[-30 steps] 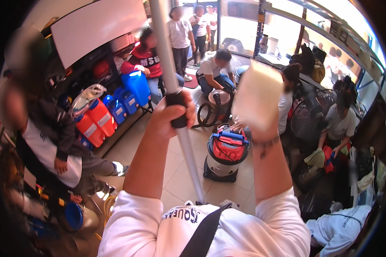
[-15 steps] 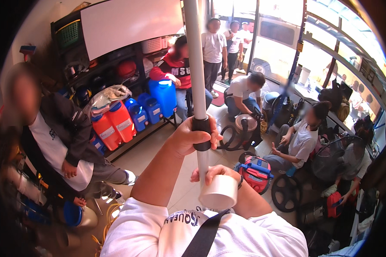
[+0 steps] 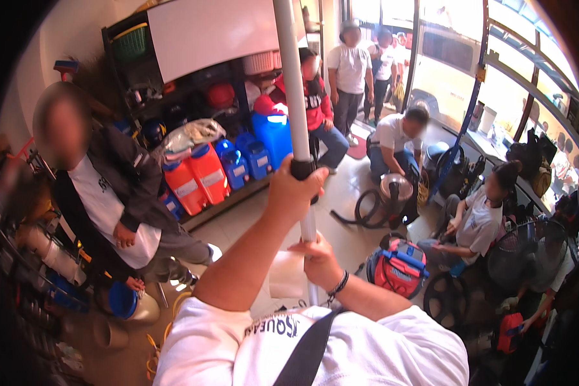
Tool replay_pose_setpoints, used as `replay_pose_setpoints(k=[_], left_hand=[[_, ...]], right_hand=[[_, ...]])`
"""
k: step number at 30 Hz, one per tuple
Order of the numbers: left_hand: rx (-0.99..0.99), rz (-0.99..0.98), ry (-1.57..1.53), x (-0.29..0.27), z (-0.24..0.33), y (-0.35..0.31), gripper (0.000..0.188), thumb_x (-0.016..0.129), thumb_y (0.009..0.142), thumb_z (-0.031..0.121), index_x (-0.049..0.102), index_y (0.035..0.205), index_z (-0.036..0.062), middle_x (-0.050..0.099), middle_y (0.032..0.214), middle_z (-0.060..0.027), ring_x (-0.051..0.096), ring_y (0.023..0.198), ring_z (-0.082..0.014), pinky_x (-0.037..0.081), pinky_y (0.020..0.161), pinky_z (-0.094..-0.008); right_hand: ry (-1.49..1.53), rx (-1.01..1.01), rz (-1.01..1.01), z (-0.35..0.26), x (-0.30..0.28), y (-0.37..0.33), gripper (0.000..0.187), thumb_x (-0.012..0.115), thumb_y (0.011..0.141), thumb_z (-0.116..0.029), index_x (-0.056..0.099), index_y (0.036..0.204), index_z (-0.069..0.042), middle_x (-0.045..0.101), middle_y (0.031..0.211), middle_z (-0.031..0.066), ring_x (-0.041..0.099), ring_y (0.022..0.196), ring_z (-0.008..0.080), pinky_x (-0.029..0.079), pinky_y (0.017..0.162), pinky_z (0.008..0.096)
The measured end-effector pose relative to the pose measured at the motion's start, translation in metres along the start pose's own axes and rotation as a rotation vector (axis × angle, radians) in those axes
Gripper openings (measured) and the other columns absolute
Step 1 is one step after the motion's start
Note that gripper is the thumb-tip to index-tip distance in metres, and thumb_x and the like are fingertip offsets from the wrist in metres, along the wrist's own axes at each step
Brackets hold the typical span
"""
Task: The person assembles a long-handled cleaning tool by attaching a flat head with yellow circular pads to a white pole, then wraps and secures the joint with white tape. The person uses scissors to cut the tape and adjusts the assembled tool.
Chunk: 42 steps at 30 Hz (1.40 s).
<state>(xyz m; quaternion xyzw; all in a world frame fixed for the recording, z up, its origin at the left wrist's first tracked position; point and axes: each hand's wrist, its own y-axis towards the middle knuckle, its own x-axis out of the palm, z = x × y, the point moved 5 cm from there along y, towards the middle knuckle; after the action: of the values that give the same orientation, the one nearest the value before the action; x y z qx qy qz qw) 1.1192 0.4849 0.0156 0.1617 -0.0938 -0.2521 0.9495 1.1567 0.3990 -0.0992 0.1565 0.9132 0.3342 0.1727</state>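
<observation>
A long white telescopic pole (image 3: 293,96) stands almost upright in front of me, with a black collar (image 3: 302,168) where its thick tube meets a thinner ridged one. My left hand (image 3: 293,193) is closed round the pole at and just under that collar. Lower down, my right hand (image 3: 323,260) wraps round the thin section, a dark bracelet on its wrist. Beside the thin tube, left of my right hand, is a pale cream roll-like piece (image 3: 285,275); whether it is fixed to the pole or held, I cannot tell.
Red and blue jugs (image 3: 207,174) line a low shelf at the back left. A person in a dark jacket (image 3: 125,183) stands close on the left. On the right sit a red-and-blue machine (image 3: 397,269), a black hose (image 3: 363,212) and people low down near it.
My right hand has moved up along the thin tube, and the cream piece has swung from the pole's right to its left. My left hand stays by the collar; the view has shifted.
</observation>
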Motion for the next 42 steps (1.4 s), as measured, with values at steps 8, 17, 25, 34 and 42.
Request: replay_pose_setpoints(k=[8, 17, 25, 34, 42], left_hand=[[-0.052, -0.356, -0.181, 0.005, -0.009, -0.009, 0.036, 0.053, 0.078, 0.021, 0.041, 0.107, 0.0036, 0.049, 0.098, -0.0088, 0.050, 0.090, -0.0185, 0.040, 0.079, -0.0303], [0.035, -0.267, -0.360, 0.021, 0.010, -0.008, 0.048, 0.048, 0.079, 0.040, 0.038, 0.109, 0.0038, 0.055, 0.085, -0.0105, 0.057, 0.067, -0.0201, 0.048, 0.058, -0.0293], [0.127, -0.112, -0.328, 0.055, 0.014, -0.039, 0.040, 0.047, 0.080, 0.042, 0.040, 0.089, 0.0035, 0.046, 0.065, -0.0074, 0.049, 0.053, -0.0165, 0.044, 0.049, -0.0285], [0.159, 0.014, -0.312, 0.149, 0.015, -0.098, 0.040, 0.046, 0.080, 0.042, 0.041, 0.089, 0.0035, 0.047, 0.065, -0.0076, 0.049, 0.052, -0.0160, 0.042, 0.049, -0.0265], [0.096, 0.258, -0.084, 0.197, 0.019, -0.153, 0.043, 0.047, 0.081, 0.040, 0.041, 0.105, 0.0051, 0.048, 0.071, -0.0042, 0.049, 0.058, -0.0126, 0.042, 0.055, -0.0250]], right_hand=[[0.022, 0.149, -0.058, 0.013, -0.018, -0.007, 0.027, 0.054, 0.062, 0.007, 0.061, 0.079, -0.013, 0.046, 0.086, 0.0095, 0.051, 0.079, 0.0255, 0.044, 0.067, 0.0318], [0.053, 0.173, -0.139, 0.005, -0.023, -0.025, 0.026, 0.054, 0.063, 0.005, 0.060, 0.080, -0.012, 0.046, 0.086, 0.0093, 0.050, 0.082, 0.0252, 0.043, 0.070, 0.0316], [0.199, 0.081, -0.208, -0.016, -0.064, -0.055, 0.017, 0.057, 0.067, 0.000, 0.059, 0.080, -0.010, 0.043, 0.103, 0.0103, 0.046, 0.096, 0.0235, 0.040, 0.080, 0.0299], [0.950, 0.570, -0.493, -0.007, -0.170, -0.121, 0.014, 0.055, 0.075, -0.007, 0.057, 0.088, -0.005, 0.037, 0.119, 0.0075, 0.041, 0.104, 0.0150, 0.036, 0.085, 0.0276], [0.643, 0.359, -0.634, -0.023, -0.183, -0.172, 0.017, 0.056, 0.071, -0.011, 0.057, 0.086, -0.003, 0.044, 0.103, 0.0082, 0.039, 0.101, 0.0186, 0.030, 0.088, 0.0277]])
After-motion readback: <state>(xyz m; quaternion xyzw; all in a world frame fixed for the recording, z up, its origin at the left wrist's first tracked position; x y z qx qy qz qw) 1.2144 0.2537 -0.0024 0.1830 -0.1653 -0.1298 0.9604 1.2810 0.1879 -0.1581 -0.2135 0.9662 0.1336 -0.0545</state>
